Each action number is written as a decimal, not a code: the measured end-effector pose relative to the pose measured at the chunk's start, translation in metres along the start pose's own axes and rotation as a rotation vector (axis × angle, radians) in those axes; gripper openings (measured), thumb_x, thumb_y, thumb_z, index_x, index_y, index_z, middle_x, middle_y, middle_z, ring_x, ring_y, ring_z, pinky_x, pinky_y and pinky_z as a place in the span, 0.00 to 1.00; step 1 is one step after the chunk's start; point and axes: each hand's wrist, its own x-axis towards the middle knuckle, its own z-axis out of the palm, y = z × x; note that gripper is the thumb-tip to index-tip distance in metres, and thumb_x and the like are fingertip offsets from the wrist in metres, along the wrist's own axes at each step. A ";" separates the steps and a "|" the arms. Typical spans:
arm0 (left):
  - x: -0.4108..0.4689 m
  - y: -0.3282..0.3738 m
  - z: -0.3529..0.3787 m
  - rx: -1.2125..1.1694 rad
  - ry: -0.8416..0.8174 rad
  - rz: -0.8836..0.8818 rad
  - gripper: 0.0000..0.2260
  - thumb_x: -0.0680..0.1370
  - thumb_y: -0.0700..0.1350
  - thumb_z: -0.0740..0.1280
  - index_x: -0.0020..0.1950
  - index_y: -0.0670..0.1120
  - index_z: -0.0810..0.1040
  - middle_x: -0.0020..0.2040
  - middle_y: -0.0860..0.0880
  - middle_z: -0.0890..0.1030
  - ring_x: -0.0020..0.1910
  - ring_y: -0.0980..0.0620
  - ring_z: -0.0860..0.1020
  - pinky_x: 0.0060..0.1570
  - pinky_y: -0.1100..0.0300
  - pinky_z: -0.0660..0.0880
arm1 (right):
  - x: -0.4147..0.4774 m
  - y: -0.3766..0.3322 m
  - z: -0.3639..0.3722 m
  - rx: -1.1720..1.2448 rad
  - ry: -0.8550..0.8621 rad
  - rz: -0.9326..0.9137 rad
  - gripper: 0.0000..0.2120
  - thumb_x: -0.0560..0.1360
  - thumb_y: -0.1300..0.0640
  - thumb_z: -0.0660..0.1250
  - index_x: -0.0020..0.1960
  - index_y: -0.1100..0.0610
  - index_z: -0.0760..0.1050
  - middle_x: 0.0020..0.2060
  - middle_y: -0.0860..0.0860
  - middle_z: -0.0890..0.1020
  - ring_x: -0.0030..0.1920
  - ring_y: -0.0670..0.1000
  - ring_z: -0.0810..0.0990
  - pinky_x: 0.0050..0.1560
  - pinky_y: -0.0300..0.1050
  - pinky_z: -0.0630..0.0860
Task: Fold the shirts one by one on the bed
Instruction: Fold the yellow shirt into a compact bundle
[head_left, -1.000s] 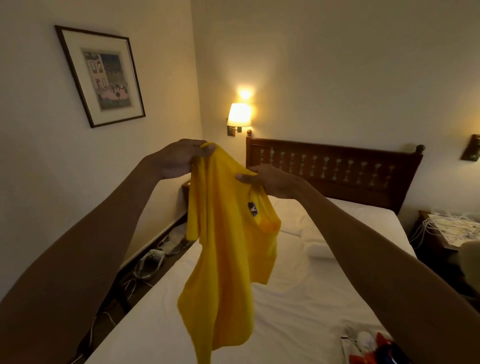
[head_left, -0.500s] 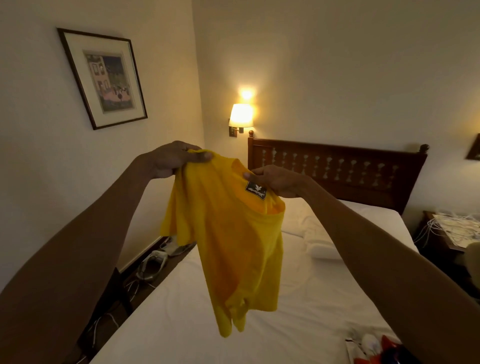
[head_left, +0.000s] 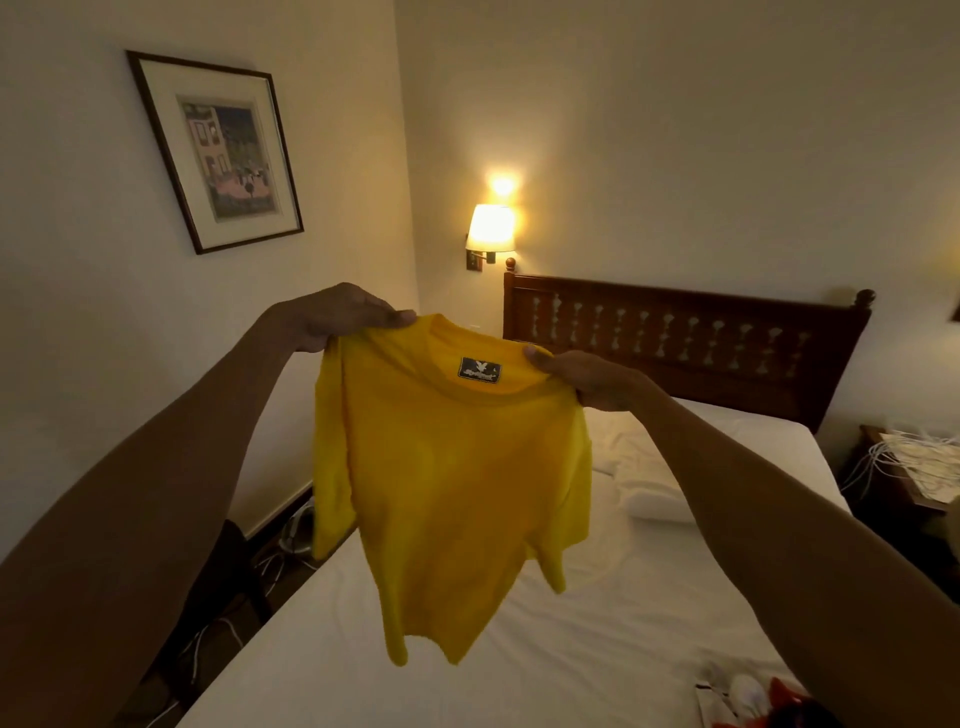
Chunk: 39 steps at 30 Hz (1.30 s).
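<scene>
Both shoulders of one yellow T-shirt (head_left: 452, 493) held above the bed (head_left: 623, 623).
Our left hand (head_left: 337, 312) pinches one shoulder, our right hand (head_left: 587, 376) the other; its neck label (head_left: 479, 370) faces us.

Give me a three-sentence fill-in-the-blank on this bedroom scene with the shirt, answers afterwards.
1. The shirt gripped by the left hand and right hand is ____ in colour.
2. The wall lamp beside the headboard is switched ____.
3. The bed below the shirt is ____ in colour.
Answers: yellow; on; white.
</scene>
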 end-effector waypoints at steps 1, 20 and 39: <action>-0.001 -0.001 -0.001 0.026 -0.005 0.005 0.41 0.53 0.74 0.76 0.58 0.50 0.83 0.56 0.46 0.82 0.54 0.43 0.80 0.50 0.50 0.79 | 0.001 -0.002 -0.001 -0.001 0.005 -0.017 0.34 0.67 0.35 0.66 0.67 0.53 0.71 0.61 0.53 0.79 0.58 0.53 0.80 0.50 0.48 0.81; -0.015 -0.092 0.018 -0.178 0.481 -0.027 0.13 0.78 0.49 0.71 0.58 0.42 0.83 0.55 0.46 0.80 0.51 0.48 0.76 0.55 0.51 0.73 | 0.059 0.008 -0.016 -0.350 0.076 -0.116 0.30 0.67 0.31 0.66 0.55 0.54 0.80 0.52 0.51 0.81 0.53 0.54 0.80 0.54 0.49 0.79; 0.039 -0.279 -0.061 -0.313 0.732 -0.277 0.06 0.83 0.44 0.65 0.46 0.48 0.79 0.45 0.43 0.77 0.46 0.45 0.75 0.45 0.51 0.71 | 0.284 -0.005 0.116 -0.134 0.256 -0.290 0.16 0.77 0.48 0.69 0.58 0.58 0.78 0.52 0.53 0.79 0.54 0.53 0.76 0.54 0.50 0.75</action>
